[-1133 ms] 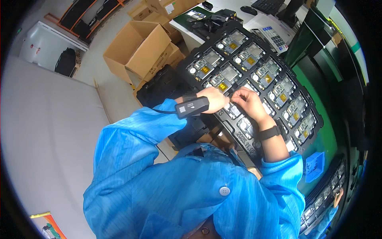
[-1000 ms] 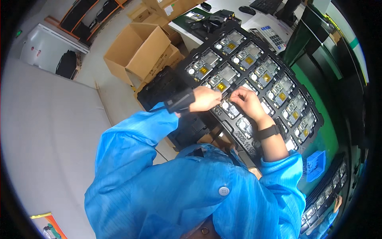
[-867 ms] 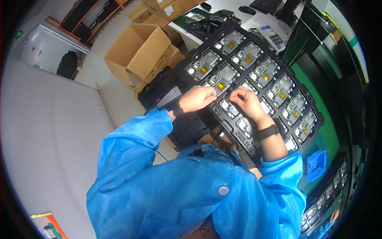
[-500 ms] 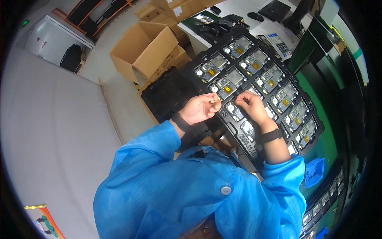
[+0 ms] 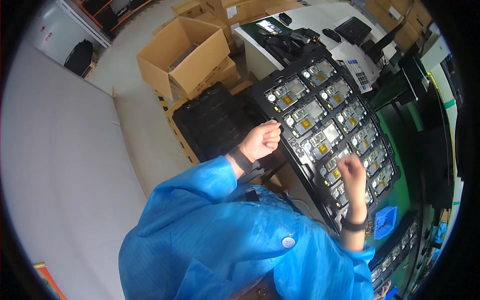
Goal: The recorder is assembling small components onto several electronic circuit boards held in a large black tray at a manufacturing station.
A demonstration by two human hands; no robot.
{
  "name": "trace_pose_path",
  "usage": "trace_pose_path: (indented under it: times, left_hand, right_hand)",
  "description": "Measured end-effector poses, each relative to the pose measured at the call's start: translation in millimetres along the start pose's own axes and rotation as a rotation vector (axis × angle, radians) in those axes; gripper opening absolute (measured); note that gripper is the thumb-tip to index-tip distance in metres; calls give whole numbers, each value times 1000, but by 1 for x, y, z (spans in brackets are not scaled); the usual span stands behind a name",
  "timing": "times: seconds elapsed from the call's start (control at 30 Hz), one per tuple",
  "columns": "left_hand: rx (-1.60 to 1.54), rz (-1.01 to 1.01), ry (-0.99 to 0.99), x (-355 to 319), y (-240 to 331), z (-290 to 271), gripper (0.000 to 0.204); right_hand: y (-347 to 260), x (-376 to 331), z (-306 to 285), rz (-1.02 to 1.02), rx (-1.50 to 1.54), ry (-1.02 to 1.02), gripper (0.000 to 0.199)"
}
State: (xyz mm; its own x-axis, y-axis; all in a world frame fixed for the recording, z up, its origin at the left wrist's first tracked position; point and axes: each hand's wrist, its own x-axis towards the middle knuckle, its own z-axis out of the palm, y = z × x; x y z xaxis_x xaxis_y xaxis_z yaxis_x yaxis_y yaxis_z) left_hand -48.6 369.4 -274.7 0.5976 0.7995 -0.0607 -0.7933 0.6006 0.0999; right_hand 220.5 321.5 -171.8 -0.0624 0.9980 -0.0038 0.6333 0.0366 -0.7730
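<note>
A large black plastic tray [image 5: 294, 144] holds several green-and-silver circuit boards in separate recesses. Each clearly seen board, such as the circuit board [image 5: 306, 117] in the second row, bears an amber square patch and a round white disc. My left hand [image 5: 262, 140] is closed, its fingers curled together beside the tray's left edge; whatever they hold, if anything, is hidden. Over the boards on the tray's nearer right part hovers my right hand [image 5: 352, 170], with its fingers pointing down and smeared by motion. Both wrists wear dark bands.
A blue bin [image 5: 385, 223] stands right of the tray, near another board-filled tray [image 5: 400, 252]. Left are an empty-looking black tray [image 5: 212, 120] and an open cardboard box [image 5: 192, 55]. Behind are a calculator [image 5: 359, 75], keyboard [image 5: 354, 30] and mouse [image 5: 331, 34].
My right hand has moved away from my left, toward the tray's near right part, baring the boards between them. My left hand's fingers have curled tighter. The view has shifted slightly.
</note>
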Motion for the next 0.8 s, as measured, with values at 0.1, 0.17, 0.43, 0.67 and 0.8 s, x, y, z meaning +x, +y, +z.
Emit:
trace_pose_path:
  times: [0.1, 0.17, 0.43, 0.67, 0.8]
  left_hand:
    - [-27, -79, -61, -10, 8, -6, 12]
    - [3, -89, -71, -15, 15, -8, 11]
    - [301, 24, 275, -15, 29, -9, 15]
    - [438, 66, 272, -20, 34, -11, 22]
    - [511, 101, 413, -31, 29, -18, 30]
  right_hand:
    - [-7, -67, 11, 156, 35, -51, 4]
    - [-21, -101, 38, 274, 152, -205, 5]
    - [-76, -18, 100, 41, 138, -197, 8]
    - [-37, 104, 107, -433, -393, -48, 11]
    - [-27, 114, 111, -477, -415, -227, 9]
